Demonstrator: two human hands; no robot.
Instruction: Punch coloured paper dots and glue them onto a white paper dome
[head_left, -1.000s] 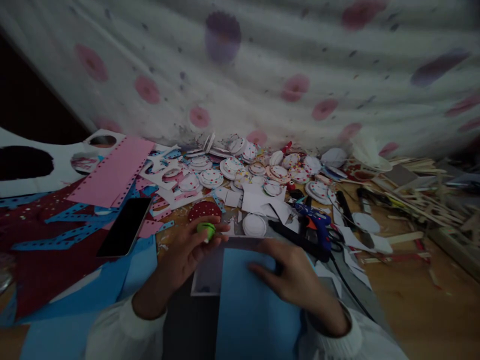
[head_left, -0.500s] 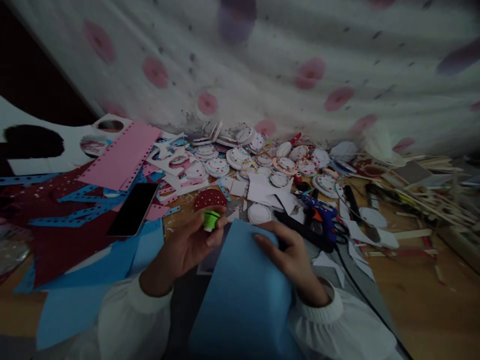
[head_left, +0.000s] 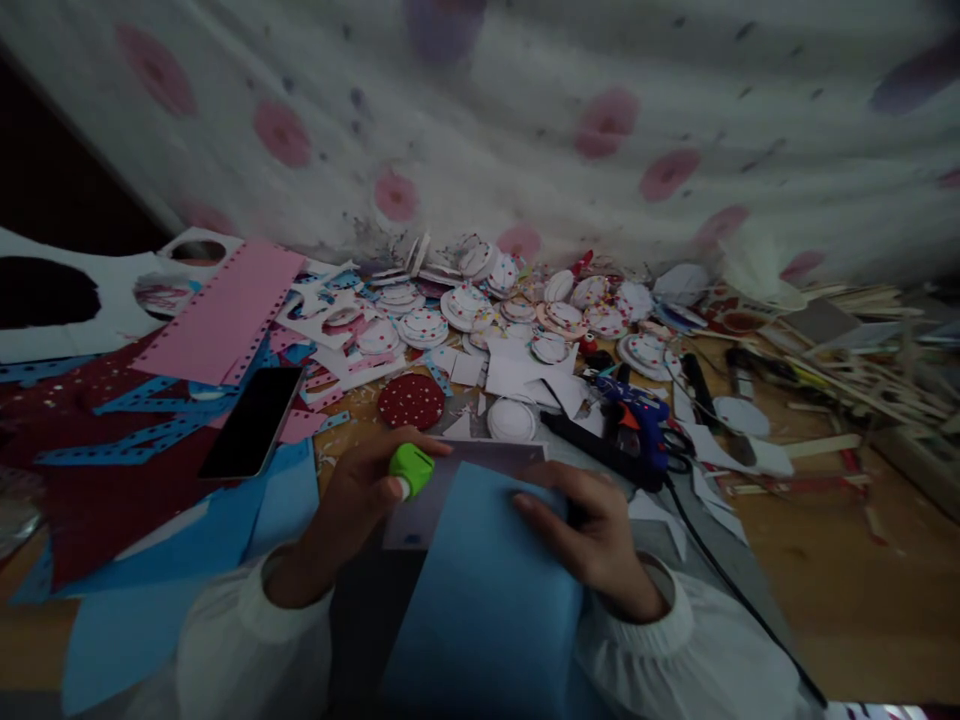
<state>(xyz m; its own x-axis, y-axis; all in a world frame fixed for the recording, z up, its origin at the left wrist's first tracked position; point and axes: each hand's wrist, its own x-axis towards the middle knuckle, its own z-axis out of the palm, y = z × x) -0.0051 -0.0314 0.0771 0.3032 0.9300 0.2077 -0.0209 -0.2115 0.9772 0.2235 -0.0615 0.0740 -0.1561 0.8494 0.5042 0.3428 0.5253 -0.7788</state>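
Observation:
Between the thumb and fingers of my left hand [head_left: 352,505], a small lime-green paper punch [head_left: 412,468] with a white part is held above the work surface, tilted. My right hand [head_left: 589,520] grips a large blue paper sheet [head_left: 487,590] by its upper right edge, thumb on top and the fingers partly hidden. The sheet slopes down toward me. Punch and sheet are apart. Under the sheet's top lies a greyish flat rectangular piece [head_left: 450,470]. A dark red dotted disc [head_left: 410,401] lies just beyond my left hand.
At left are a black phone [head_left: 251,425], pink paper [head_left: 217,315] with punched edges, blue strips and dark red sheets. Several dotted white paper discs [head_left: 465,305] pile up at the back. A blue glue gun [head_left: 637,420] with a black cable and wooden sticks [head_left: 862,370] lie at right.
The punch has turned in my left hand, its white part now facing down-left, and moved slightly down. My right hand still holds the sheet, which sits a little lower, uncovering more of the greyish piece.

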